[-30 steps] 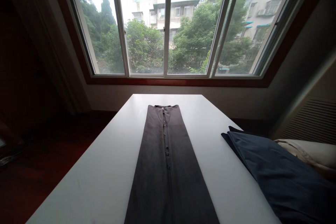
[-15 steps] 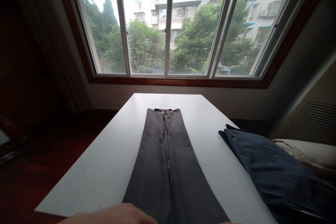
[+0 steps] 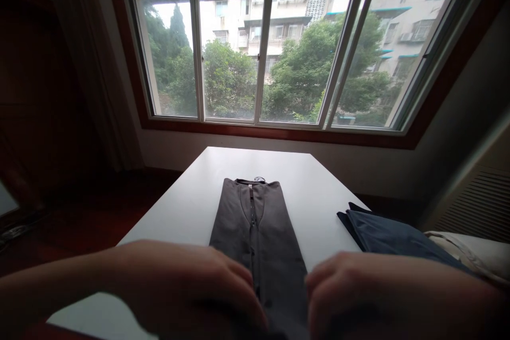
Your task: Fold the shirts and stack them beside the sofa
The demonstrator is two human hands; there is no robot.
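A dark grey jacket (image 3: 274,244) lies folded long and narrow on the white table (image 3: 167,207). Its neck end, with a small label, points towards the window, and a front opening runs down its middle. Over its near left part is my left hand (image 3: 187,281), fingers curled down and closed on the cloth. At the near right edge my right hand (image 3: 346,287) is bent the same way, fingers pressed together on the fabric. Both hands are somewhat blurred, and the jacket's near end is partly hidden below them.
Dark blue folded clothing (image 3: 394,228) lies along the table's right side, with a cream cloth (image 3: 474,249) beyond it. A wide window (image 3: 258,58) spans the wall past the table. A curtain (image 3: 91,74) hangs at left above a dark red floor (image 3: 79,199).
Both hands have come further up into view over the near part of the jacket. The camera has tilted slightly, and a thin dark loop now shows at the jacket's neck.
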